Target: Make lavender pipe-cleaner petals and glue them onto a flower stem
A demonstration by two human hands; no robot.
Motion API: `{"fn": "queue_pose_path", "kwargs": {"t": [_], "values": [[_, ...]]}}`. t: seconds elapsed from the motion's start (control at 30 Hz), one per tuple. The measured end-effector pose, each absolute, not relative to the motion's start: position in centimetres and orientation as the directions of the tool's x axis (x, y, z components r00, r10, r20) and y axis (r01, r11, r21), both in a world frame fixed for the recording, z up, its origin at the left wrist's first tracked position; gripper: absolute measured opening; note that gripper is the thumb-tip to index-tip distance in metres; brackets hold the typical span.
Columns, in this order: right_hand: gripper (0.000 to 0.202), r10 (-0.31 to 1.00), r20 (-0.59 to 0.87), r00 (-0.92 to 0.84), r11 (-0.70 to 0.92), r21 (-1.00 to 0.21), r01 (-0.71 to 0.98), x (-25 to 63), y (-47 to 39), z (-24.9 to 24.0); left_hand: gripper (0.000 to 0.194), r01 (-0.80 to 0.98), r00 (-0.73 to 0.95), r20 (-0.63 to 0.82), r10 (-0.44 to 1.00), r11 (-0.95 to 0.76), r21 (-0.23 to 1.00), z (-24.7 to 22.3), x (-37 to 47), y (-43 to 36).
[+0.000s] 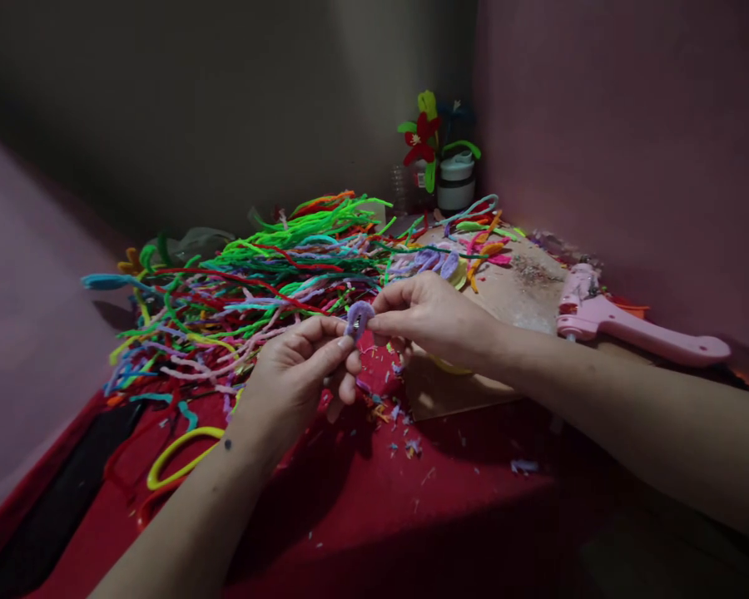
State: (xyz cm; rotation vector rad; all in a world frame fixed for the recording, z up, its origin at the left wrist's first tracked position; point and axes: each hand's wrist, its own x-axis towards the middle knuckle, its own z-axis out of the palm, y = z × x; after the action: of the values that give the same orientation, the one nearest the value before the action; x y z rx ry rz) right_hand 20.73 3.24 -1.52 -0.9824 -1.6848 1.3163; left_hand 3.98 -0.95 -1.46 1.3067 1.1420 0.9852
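Observation:
Between my two hands, above the red cloth, is a small purple fuzzy loop (360,316), bent from what looks like pipe cleaner. My left hand (305,362) pinches its lower left side between thumb and forefinger. On the right side, the thumb and forefinger of my right hand (428,316) press against the same loop. Just behind my right hand lie more purple loops (434,262) beside a yellow piece. A big heap of coloured pipe cleaners (287,266) spreads behind and to the left of my hands.
A pink glue gun (642,326) lies at the right on a brown board (518,291). Yellow-handled scissors (184,453) are partly under my left forearm. Fuzz scraps dot the red cloth (437,516). Fuzzy flowers (421,137) stand by a white jar (456,183) at the back.

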Motion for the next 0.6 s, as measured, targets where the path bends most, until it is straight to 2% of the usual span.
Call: {"fn": "queue_pose_path", "kwargs": {"t": [0.1, 0.2, 0.3, 0.43, 0.53, 0.6], "values": [[0.010, 0.875, 0.021, -0.484, -0.024, -0.996, -0.087, 20.6, 3.3, -1.8, 0.011, 0.110, 0.195, -0.038, 0.980, 0.017, 0.994, -1.6, 3.9, -1.0], [0.007, 0.841, -0.038, -0.540, -0.201, -0.948, -0.247, 20.5, 3.3, -2.2, 0.012, 0.125, 0.181, -0.010, 0.983, -0.012, 0.992, -1.7, 3.9, -1.0], [0.006, 0.836, -0.036, -0.548, -0.263, -0.902, -0.342, 20.4, 3.4, -2.5, 0.011, 0.113, 0.194, 0.001, 0.981, -0.024, 0.993, -1.8, 3.9, -1.0], [0.007, 0.881, 0.021, -0.473, -0.145, -0.939, -0.311, 20.0, 3.1, -2.6, 0.011, 0.111, 0.211, -0.011, 0.977, -0.013, 0.994, -1.9, 4.0, -1.1], [0.005, 0.908, 0.164, -0.387, 0.118, -0.983, -0.140, 19.9, 2.9, -2.6, 0.012, 0.108, 0.195, -0.025, 0.981, 0.004, 0.994, -1.8, 4.1, -1.2], [0.009, 0.890, 0.268, -0.369, 0.282, -0.959, -0.017, 20.0, 2.8, -2.6, 0.013, 0.098, 0.185, -0.030, 0.982, 0.012, 0.995, -1.8, 4.2, -1.2]]}}
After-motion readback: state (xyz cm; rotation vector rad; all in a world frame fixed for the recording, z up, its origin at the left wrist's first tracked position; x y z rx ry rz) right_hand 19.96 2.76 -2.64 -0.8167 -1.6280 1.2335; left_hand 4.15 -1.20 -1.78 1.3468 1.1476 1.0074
